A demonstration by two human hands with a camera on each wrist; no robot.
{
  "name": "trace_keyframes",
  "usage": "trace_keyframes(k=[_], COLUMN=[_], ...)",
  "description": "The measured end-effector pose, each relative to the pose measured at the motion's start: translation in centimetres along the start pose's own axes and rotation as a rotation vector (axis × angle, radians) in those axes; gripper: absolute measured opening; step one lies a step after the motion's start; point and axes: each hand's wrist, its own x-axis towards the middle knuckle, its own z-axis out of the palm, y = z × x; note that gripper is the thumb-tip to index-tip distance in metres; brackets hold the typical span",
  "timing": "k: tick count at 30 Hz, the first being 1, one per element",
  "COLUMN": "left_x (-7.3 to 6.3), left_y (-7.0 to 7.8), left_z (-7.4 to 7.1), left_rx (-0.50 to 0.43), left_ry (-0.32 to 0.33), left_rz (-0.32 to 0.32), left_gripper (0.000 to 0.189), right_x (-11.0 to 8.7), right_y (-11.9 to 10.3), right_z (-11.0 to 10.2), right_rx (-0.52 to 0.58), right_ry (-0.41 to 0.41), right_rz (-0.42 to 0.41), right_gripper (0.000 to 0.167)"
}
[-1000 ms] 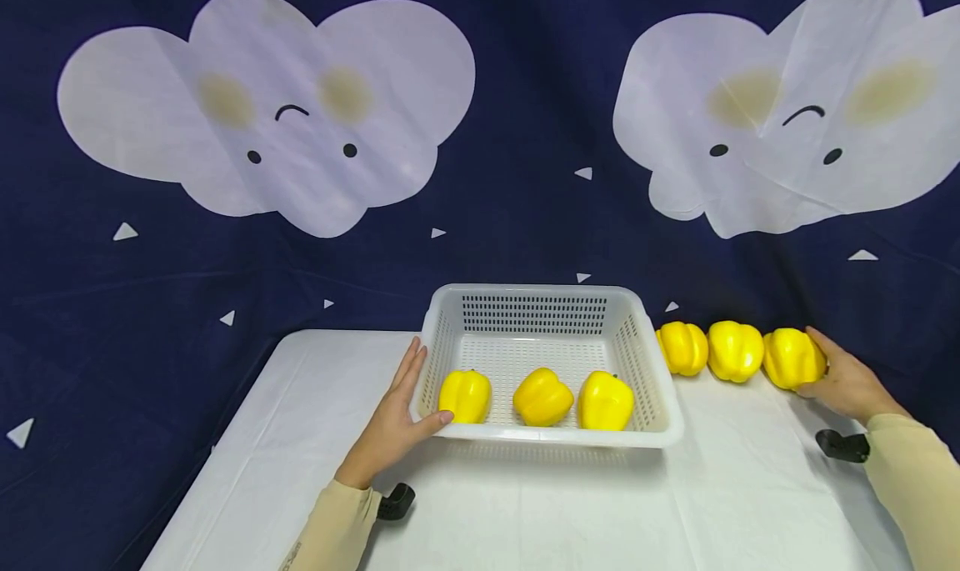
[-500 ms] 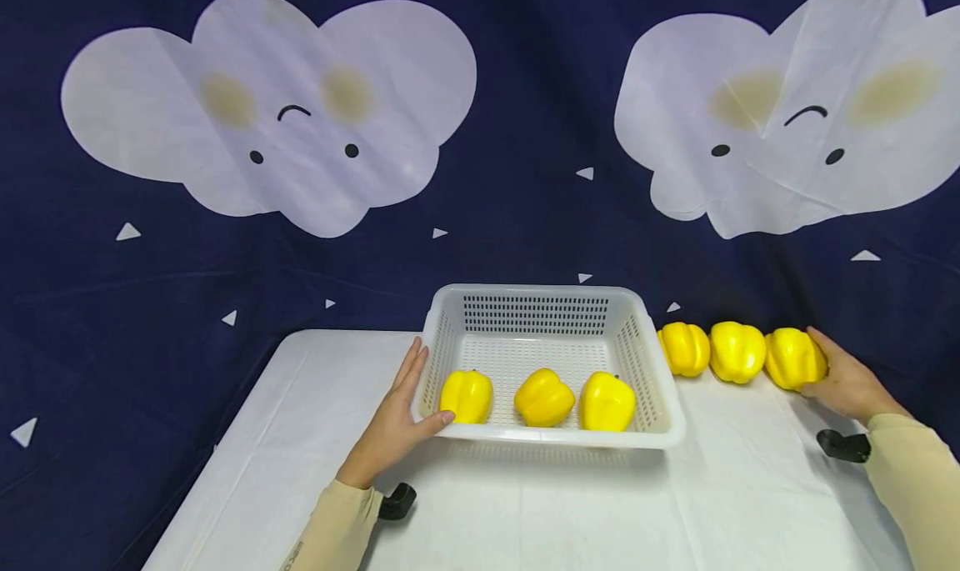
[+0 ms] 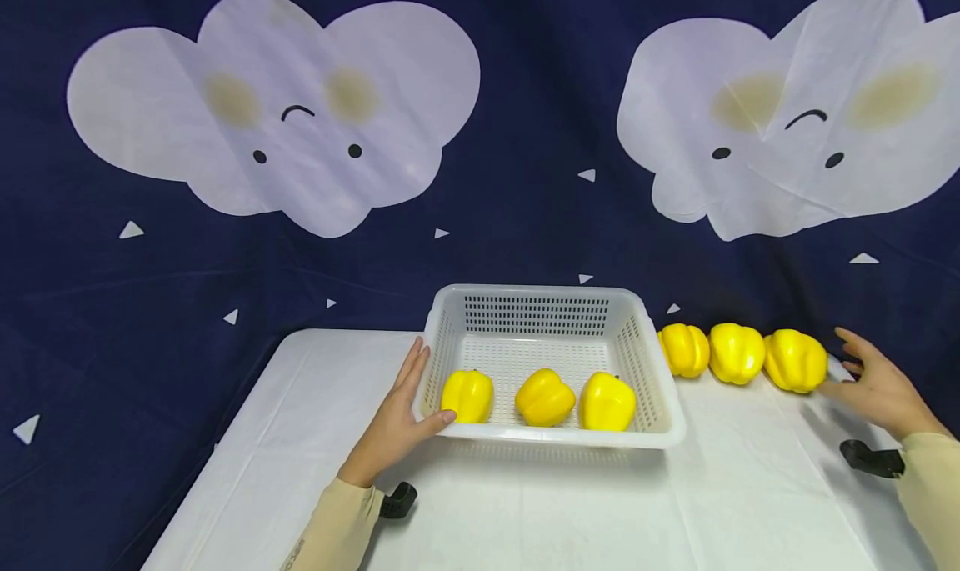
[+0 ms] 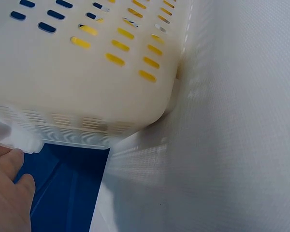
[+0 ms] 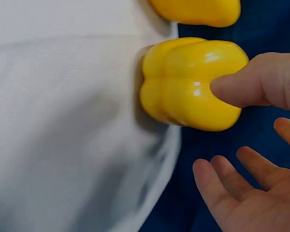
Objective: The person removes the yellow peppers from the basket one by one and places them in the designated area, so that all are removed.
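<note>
From here, the rightmost yellow bell pepper [image 3: 795, 361] sits at three o'clock from the white plastic basket [image 3: 536, 313], by the edge of the white tablecloth [image 3: 750, 479]. The right hand [image 3: 881, 388] is spread just beside it, toward its four o'clock; whether they touch, I can't tell. The left hand [image 3: 390, 429] rests nearly straight-fingered at the basket's eight o'clock corner. The pepper looks stiff, light and slick; its grooved middle should give the surest hold.

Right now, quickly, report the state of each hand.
Left hand: open, touching the white plastic basket at its near-left corner.
Right hand: open, holding nothing, beside the rightmost yellow bell pepper.
</note>
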Motion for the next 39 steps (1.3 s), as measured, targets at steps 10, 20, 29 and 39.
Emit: trace_keyframes(k=[10,20,29,39], left_x=[-0.1,-0.1,-0.1,0.0], left_y=[0.1,0.0,-0.1,-0.1], left_z=[0.0,0.1,0.0,0.1], left_rx=[-0.004,0.006,0.012,-0.002], left_ry=[0.005,0.004,0.007,0.004], left_rz=[0.008,0.003,0.004,-0.008], left_gripper=[0.100,0.101,0.101,0.101], right_x=[-1.9,-3.5,-5.1,-7.2], right_y=[-2.1,-4.8,-7.8,-11.1], right_z=[-0.5,0.4,1.4,3.0], right_rx=[0.032,0.063,0.109,0.200], right_ry=[0.078,0.117,0.111,0.181], right_rz=[-0.012,-0.084,-0.164,-0.286], right_gripper=[0.098,0.092,0.090,0.089])
